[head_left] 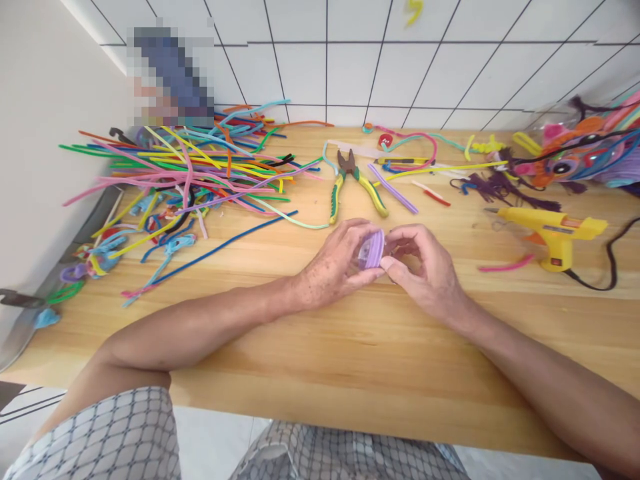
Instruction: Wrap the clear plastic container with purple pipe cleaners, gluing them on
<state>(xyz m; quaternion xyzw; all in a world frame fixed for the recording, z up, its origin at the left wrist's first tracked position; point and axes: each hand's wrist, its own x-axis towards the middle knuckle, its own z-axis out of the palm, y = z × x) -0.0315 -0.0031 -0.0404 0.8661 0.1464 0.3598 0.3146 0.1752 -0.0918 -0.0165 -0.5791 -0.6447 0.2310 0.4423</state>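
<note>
Both my hands meet over the middle of the wooden table (310, 347). My left hand (336, 263) is closed around a small purple coiled pipe-cleaner piece (373, 249), thumb and fingers wrapped round it. Pressed against the same piece from the right, my right hand (425, 270) pinches its edge with thumb and forefinger. Both forearms rest on the tabletop.
A big heap of coloured pipe cleaners (200, 173) covers the left of the table. Yellow-handled pliers (350, 183) lie behind my hands. A yellow glue gun (555, 233) with a black cord stands at right, near finished pipe-cleaner figures (580, 157). A tiled wall rises behind.
</note>
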